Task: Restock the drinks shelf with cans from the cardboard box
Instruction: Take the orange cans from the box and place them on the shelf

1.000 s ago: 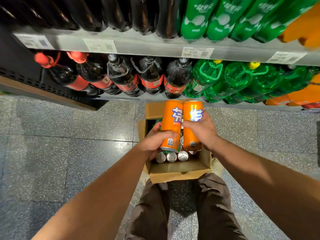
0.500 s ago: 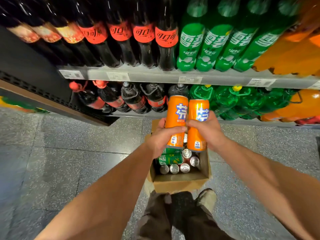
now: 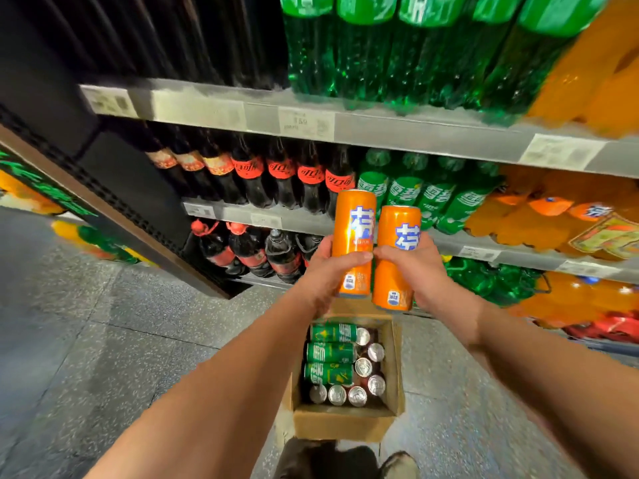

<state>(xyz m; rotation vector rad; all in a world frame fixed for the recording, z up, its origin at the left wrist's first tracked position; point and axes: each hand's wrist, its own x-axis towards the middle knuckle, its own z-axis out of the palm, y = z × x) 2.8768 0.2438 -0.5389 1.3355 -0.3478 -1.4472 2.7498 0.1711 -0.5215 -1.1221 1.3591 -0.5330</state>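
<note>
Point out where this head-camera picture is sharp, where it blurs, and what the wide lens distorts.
Head view: the left orange can and right orange can are sharp, with glare streaks; head view: the price labels and upper green bottles smear with motion blur; head view: the shelf edge slants, stretched by the wide lens.

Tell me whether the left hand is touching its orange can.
Touching. The head view shows the left hand gripping the left orange can, thumb across its front.

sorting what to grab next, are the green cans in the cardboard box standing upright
No, the three green cans lie on their sides in the cardboard box, beside upright cans showing silver tops.
</note>
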